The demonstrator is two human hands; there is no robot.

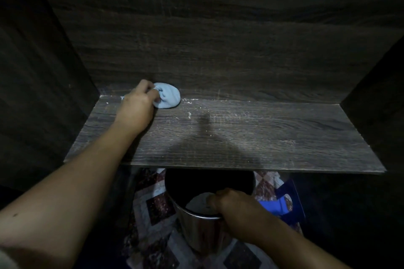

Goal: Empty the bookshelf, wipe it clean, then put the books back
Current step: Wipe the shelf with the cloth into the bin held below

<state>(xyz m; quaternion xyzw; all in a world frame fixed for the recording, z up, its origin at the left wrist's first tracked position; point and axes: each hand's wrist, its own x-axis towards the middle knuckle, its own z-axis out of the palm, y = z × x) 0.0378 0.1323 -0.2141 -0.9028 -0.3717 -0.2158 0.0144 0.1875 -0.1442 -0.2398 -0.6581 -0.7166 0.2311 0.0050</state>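
I cannot identify the bin (196,231) contents; right hand (231,205) fingers grip its rim; left hand (137,107) fingers clutch the cloth (168,96).

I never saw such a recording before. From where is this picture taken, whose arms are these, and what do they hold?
No machine is here: a person wears one camera on the head, so you look forward and down along their own arms. Ahead is a dark wooden shelf board with white dust specks on it. The left hand grips a bunched light blue cloth lying on the board near its back left corner. Below the board's front edge, the right hand holds the rim of a shiny round metal bin over a patterned floor.
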